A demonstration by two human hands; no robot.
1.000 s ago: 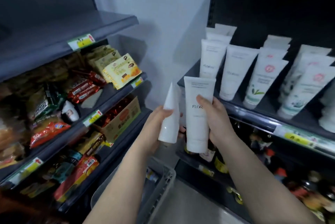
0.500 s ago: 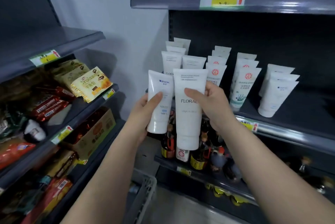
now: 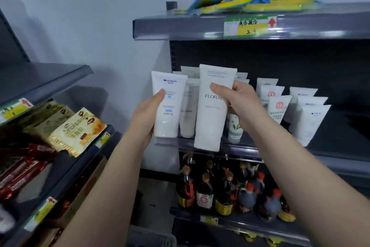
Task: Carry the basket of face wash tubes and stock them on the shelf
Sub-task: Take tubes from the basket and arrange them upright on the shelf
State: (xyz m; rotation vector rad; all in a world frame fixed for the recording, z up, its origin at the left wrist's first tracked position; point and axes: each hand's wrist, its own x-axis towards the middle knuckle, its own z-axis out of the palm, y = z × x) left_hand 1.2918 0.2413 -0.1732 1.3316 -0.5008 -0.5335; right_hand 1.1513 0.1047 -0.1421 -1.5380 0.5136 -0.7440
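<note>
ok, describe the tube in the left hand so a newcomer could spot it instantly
On the right-hand rack, look at the face wash shelf under the yellow price tag. At its left end the left hand grips a short white tube. Its blue logo and blue dot set it apart from the taller FLORAL tube beside it.

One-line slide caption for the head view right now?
Left hand and right hand each hold a white tube before the shelf.

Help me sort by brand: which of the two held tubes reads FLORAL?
The taller tube in the right hand. The shorter tube in the left hand carries blue print instead.
</note>
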